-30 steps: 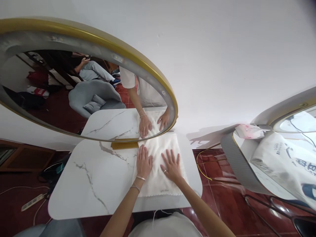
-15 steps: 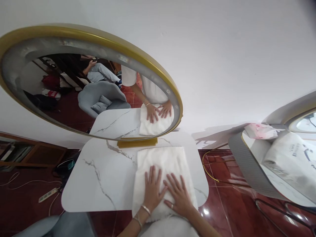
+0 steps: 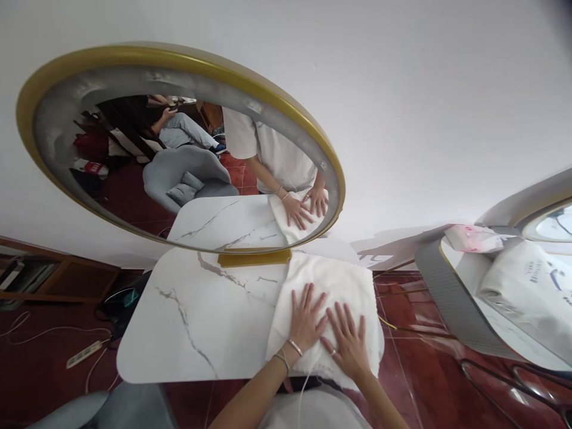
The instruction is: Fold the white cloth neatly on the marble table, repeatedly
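A white fluffy towel (image 3: 333,271) lies flat on the right part of the marble-patterned white table (image 3: 156,339), a little turned, with its right edge past the tabletop's side. My left hand (image 3: 306,322) rests palm down on it, fingers spread, with bracelets at the wrist. Beside it my right hand (image 3: 349,341) presses flat on the same towel, fingers apart and a ring showing. The two thumbs come close to each other. Both hands and the towel also appear in the oval mirror's reflection.
Behind the towel stands the large gold-framed oval mirror (image 3: 254,71) on a gold base (image 3: 254,257). A second table (image 3: 456,298) at right carries a white bag (image 3: 531,286) and a pink-white pack (image 3: 473,238). At lower left are a grey chair (image 3: 125,408) and a power strip (image 3: 84,354). The mirror reflects a seated person.
Both hands have moved right, and the towel has slid right with them and turned slightly. More bare tabletop shows on the left. The camera view has shifted a little.
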{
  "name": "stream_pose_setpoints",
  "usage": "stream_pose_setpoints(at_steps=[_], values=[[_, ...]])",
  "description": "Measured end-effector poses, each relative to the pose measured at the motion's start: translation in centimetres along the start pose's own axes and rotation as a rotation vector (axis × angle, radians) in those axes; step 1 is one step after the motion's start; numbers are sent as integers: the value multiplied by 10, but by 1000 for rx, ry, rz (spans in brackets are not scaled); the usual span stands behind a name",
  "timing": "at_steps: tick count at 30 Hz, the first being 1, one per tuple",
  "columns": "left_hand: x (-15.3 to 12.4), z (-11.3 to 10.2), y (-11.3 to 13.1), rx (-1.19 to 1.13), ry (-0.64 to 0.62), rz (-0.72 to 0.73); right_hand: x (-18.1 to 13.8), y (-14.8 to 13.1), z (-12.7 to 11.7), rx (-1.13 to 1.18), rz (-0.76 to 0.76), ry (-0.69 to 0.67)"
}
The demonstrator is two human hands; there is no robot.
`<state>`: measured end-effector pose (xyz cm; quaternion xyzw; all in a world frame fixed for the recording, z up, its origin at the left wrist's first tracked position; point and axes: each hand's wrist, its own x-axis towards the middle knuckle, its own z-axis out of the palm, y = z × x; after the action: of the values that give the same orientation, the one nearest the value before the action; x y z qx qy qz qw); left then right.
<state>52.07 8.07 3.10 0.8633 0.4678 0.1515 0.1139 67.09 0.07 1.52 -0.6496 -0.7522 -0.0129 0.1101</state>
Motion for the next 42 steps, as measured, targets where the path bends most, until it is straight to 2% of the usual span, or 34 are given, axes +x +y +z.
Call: stream_pose_setpoints(at_steps=[4, 8, 9, 11, 13, 15, 17, 20, 24, 26, 29, 31, 35, 42], values=[[-10, -11, -34, 45, 42, -61, 43, -20, 12, 99, -17, 53], [-20, -22, -64, 28, 116, -77, 90, -39, 29, 203, 253, 202], [-18, -25, -71, 9, 159, -124, 98, -43, 33, 202, 325, 228], [-7, -31, -83, -41, 267, -322, 108, -49, 37, 175, 407, 246], [10, -35, -92, -107, 336, -561, 111, -52, 39, 141, 413, 233], [27, -36, -100, -175, 337, -674, 110, -53, 39, 109, 410, 216], [38, -37, -106, -223, 317, -665, 108, -53, 38, 74, 423, 200], [38, -40, -119, -239, 342, -644, 106, -54, 39, 35, 421, 180], [27, -48, -137, -189, 420, -651, 118, -60, 42, 31, 287, 179], [23, -50, -141, -164, 387, -527, 134, -64, 45, 41, 194, 166], [20, -48, -145, -44, 262, -239, 161, -72, 48, 78, 98, 143], [17, -46, -150, 51, 212, -161, 173, -80, 50, 94, 57, 129], [4, -49, -166, 110, 201, -234, 176, -105, 53, 87, -31, 99], [-38, -74, -208, 135, 201, -315, 174, -176, 58, 141, -153, 58]])
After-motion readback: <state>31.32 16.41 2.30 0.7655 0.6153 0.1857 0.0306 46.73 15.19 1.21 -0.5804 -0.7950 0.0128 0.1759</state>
